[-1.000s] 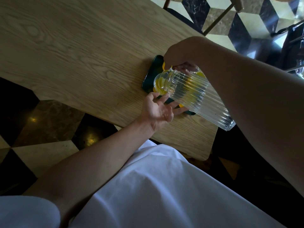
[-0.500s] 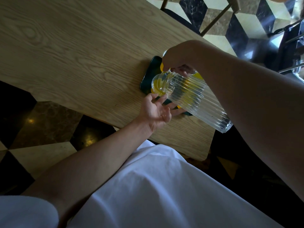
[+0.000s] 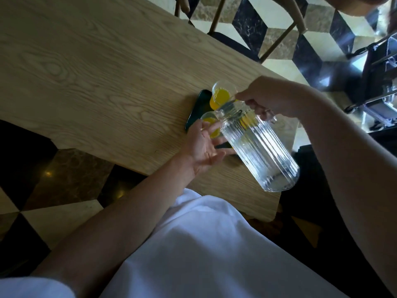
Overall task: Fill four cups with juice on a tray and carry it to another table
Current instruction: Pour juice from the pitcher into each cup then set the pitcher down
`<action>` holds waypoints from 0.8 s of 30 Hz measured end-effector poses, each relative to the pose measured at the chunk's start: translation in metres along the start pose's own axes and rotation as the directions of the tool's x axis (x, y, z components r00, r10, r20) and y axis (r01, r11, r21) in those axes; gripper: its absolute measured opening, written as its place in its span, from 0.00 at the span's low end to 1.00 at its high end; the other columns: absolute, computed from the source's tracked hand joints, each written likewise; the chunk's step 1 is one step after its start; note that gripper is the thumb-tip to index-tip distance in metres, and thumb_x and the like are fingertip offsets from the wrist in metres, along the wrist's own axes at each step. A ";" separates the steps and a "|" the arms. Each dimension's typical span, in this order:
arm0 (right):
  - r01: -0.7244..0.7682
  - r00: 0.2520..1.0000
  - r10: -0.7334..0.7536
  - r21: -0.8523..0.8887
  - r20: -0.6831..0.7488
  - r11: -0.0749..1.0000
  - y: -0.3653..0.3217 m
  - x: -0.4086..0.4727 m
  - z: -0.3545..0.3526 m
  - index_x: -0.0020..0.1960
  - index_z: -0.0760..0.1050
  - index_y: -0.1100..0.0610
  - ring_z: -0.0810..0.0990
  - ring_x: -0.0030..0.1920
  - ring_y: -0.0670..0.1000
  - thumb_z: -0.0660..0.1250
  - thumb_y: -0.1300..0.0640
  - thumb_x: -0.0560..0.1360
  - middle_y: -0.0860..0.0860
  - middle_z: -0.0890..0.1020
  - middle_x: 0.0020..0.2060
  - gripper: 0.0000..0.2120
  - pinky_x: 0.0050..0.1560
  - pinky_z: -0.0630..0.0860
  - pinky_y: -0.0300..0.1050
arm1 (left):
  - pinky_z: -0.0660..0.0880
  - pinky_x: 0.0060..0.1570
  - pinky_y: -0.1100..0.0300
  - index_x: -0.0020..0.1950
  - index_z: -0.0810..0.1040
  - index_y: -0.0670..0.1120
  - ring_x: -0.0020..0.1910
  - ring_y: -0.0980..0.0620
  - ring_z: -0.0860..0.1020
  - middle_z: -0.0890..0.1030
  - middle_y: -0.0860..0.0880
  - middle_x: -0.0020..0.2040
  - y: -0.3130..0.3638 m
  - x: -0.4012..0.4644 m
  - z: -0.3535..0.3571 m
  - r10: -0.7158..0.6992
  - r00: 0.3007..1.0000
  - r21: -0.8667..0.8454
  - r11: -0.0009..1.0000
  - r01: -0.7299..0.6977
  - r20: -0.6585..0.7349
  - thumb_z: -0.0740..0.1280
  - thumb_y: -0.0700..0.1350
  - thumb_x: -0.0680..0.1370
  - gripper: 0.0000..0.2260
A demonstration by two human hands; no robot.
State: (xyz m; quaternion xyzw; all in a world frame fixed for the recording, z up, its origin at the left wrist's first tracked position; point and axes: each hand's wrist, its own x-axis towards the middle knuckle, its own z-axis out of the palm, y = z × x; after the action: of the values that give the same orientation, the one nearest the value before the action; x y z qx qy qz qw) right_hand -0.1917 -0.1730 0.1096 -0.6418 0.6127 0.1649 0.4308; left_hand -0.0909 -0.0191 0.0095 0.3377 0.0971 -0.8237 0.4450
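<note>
A dark green tray lies near the table's front edge. On it stand clear cups of yellow juice: a far cup and a nearer cup, with others hidden behind the pitcher. My right hand grips the handle of a ribbed glass pitcher, held tilted over the tray and looking almost drained. My left hand hovers open beside the nearer cup, fingers spread at the tray's near side.
The light wooden table stretches away to the left. A wooden chair stands at the far side. The floor is patterned in black, tan and cream. Dark metal equipment is at the right.
The pitcher's mouth has lifted and drawn back to the right, off the cups. The far cup of juice is now uncovered. My left hand stays by the nearer cup.
</note>
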 end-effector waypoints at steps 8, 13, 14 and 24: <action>0.312 0.950 -0.289 0.391 -0.119 0.866 0.000 -0.040 -0.025 0.39 0.71 0.61 0.67 0.26 0.51 0.65 0.57 0.80 0.53 0.69 0.27 0.13 0.33 0.69 0.46 | 0.79 0.27 0.58 0.80 0.68 0.53 0.61 0.35 0.81 0.72 0.37 0.77 0.058 -0.036 0.042 0.300 0.945 0.528 0.828 -0.191 -0.128 0.50 0.53 0.84 0.25; 0.522 0.836 -0.531 0.503 -0.139 0.689 -0.031 -0.049 -0.027 0.34 0.73 0.58 0.71 0.28 0.52 0.65 0.57 0.76 0.55 0.72 0.29 0.13 0.33 0.70 0.45 | 0.81 0.29 0.56 0.78 0.68 0.53 0.59 0.42 0.81 0.76 0.43 0.69 0.099 -0.068 0.042 0.546 0.838 0.684 0.617 -0.389 -0.016 0.49 0.55 0.86 0.22; 0.546 0.816 -0.559 0.520 -0.149 0.657 -0.037 -0.047 -0.025 0.33 0.74 0.57 0.71 0.29 0.53 0.64 0.57 0.76 0.55 0.73 0.29 0.13 0.33 0.69 0.46 | 0.81 0.29 0.56 0.76 0.69 0.55 0.62 0.41 0.80 0.74 0.46 0.70 0.106 -0.074 0.039 0.592 0.805 0.717 0.545 -0.435 0.038 0.49 0.55 0.86 0.21; 0.580 0.808 -0.527 0.505 -0.263 0.639 -0.094 0.008 0.020 0.31 0.68 0.55 0.74 0.31 0.55 0.52 0.51 0.81 0.50 0.76 0.24 0.22 0.42 0.70 0.52 | 0.83 0.54 0.38 0.82 0.64 0.58 0.76 0.47 0.71 0.66 0.50 0.81 0.157 -0.083 -0.004 0.761 0.641 0.845 0.273 -0.459 0.102 0.54 0.54 0.88 0.21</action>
State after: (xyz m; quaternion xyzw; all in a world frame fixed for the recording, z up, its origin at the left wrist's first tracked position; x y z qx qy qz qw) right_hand -0.0965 -0.1743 0.1253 -0.6482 0.4257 -0.1926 0.6013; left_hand 0.0678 -0.0535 0.0823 0.6412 -0.3613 -0.4585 0.4982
